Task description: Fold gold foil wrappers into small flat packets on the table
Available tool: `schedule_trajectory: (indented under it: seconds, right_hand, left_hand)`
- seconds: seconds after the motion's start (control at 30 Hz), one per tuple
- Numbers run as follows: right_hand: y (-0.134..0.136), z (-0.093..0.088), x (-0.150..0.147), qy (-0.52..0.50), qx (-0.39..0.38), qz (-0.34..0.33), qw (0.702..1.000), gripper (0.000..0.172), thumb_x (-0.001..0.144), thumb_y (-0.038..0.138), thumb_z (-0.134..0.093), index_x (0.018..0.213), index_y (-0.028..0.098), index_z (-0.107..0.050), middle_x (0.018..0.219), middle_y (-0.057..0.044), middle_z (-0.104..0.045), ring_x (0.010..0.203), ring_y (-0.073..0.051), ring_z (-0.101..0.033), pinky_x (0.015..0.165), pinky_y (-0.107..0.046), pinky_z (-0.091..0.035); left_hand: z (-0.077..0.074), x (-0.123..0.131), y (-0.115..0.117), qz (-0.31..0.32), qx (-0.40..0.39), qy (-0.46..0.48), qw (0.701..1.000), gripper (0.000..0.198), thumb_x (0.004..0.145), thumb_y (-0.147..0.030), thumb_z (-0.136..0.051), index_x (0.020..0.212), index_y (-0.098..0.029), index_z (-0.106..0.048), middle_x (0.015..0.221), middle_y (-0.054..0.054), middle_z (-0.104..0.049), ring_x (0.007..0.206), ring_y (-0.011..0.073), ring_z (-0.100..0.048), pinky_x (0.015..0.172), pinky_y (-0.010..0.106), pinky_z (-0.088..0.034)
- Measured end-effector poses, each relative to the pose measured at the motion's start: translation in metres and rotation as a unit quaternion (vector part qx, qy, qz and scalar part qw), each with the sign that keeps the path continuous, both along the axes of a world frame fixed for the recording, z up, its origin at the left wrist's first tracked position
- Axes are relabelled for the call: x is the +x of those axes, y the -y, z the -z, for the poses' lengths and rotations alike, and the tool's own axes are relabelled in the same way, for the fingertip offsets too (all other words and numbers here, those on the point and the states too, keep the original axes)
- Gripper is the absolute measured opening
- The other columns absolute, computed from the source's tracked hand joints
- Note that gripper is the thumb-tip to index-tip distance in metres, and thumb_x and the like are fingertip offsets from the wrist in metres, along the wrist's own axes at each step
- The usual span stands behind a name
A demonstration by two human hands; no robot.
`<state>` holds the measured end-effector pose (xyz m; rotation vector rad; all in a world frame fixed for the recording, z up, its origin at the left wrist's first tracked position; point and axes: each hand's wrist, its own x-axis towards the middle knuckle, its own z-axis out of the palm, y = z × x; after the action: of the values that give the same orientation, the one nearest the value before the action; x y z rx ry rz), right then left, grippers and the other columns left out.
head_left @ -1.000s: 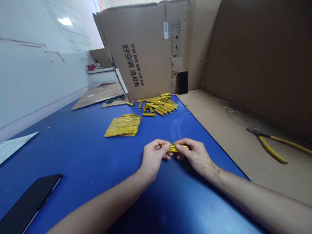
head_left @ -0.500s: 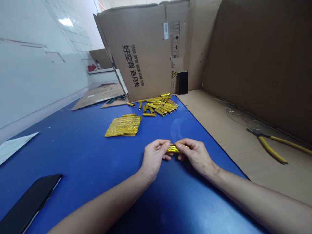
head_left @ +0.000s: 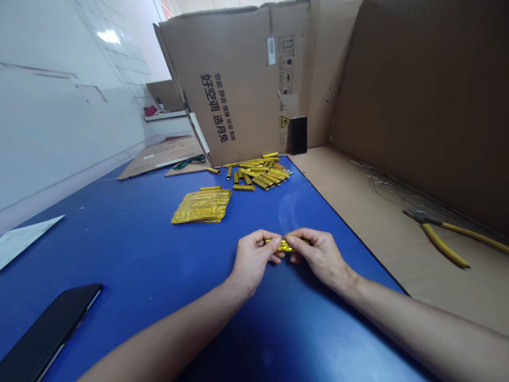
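Both hands pinch one small strip of shiny gold foil wrapper (head_left: pixel 283 246) above the blue table. My left hand (head_left: pixel 254 257) is closed on its left part, thumb on top. My right hand (head_left: pixel 318 252) grips the right part, thumb and forefinger pressed together. The thumbs are close to each other, and the fingers hide much of the wrapper. Beyond my left hand lies a flat stack of gold foil sheets (head_left: pixel 202 206). Farther back is a loose pile of narrow folded gold foil pieces (head_left: pixel 262 172), each shaped like a small flattened tube.
A large cardboard box (head_left: pixel 246 79) stands behind the pile, with a black phone-like slab (head_left: pixel 299 135) leaning on it. Pliers with yellow handles (head_left: pixel 443 246) lie on cardboard at right. A dark phone (head_left: pixel 51 329) rests at near left, below a white sheet (head_left: pixel 29 239).
My left hand has shifted slightly right along the gold wrapper, its thumb closer to my right thumb. The right hand stays nearly in place. The stack and pile are unchanged.
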<state>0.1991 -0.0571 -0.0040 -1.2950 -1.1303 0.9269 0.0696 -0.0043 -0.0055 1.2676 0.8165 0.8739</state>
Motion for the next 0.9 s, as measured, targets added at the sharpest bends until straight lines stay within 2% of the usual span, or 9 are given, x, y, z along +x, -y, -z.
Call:
schedule_trajectory:
  seconds: [0.17,0.47,0.67,0.83,0.9]
  right_hand:
    - [-0.0006,0.0013,0.0003,-0.003,-0.008,0.009,1.0,0.023,0.07,0.034,-0.056,0.071,0.012,-0.062,0.048,0.001,-0.056,0.043,-0.009,-0.048,0.045,-0.021,-0.038]
    - [-0.0028,0.0035,0.0032,-0.03,-0.008,0.03,0.999,0.025,0.071,0.038,-0.056,0.073,0.014,-0.06,0.045,0.002,-0.055,0.04,-0.009,-0.048,0.044,-0.023,-0.04]
    - [-0.0044,0.004,0.0048,-0.033,0.005,0.033,0.999,0.022,0.069,0.036,-0.059,0.07,0.014,-0.06,0.048,0.002,-0.057,0.042,-0.008,-0.049,0.045,-0.022,-0.039]
    - [-0.0042,0.0045,0.0038,-0.051,0.003,0.013,0.999,0.032,0.066,0.038,-0.061,0.086,0.013,-0.058,0.053,0.003,-0.059,0.043,-0.01,-0.051,0.046,-0.024,-0.042]
    - [-0.004,0.0038,0.0034,-0.054,-0.004,0.004,0.998,0.033,0.064,0.037,-0.062,0.086,0.013,-0.059,0.052,0.002,-0.059,0.043,-0.01,-0.051,0.045,-0.024,-0.041]
  left_hand:
    - [0.0013,-0.0005,-0.0021,-0.015,-0.019,0.027,0.999,0.029,0.064,-0.036,-0.065,0.073,-0.009,-0.058,0.06,0.003,-0.06,0.052,0.0119,-0.058,0.046,0.019,-0.046]
    - [0.0,-0.0026,-0.0085,-0.055,-0.006,0.031,0.998,0.026,0.064,-0.034,-0.065,0.068,-0.01,-0.056,0.056,0.002,-0.06,0.048,0.0101,-0.056,0.044,0.018,-0.044]
    - [-0.0013,-0.0018,-0.0066,-0.005,-0.015,0.024,1.0,0.028,0.062,-0.032,-0.067,0.076,-0.01,-0.057,0.063,0.003,-0.061,0.054,0.012,-0.058,0.046,0.019,-0.046]
    - [0.0004,-0.0016,-0.0077,-0.027,0.002,0.023,0.999,0.023,0.062,-0.028,-0.068,0.07,-0.01,-0.058,0.057,0.002,-0.059,0.051,0.0097,-0.056,0.047,0.018,-0.045]
    - [0.0008,-0.0016,-0.0081,-0.028,0.005,0.023,0.999,0.022,0.062,-0.028,-0.068,0.07,-0.01,-0.058,0.056,0.001,-0.059,0.05,0.0093,-0.056,0.047,0.017,-0.045]
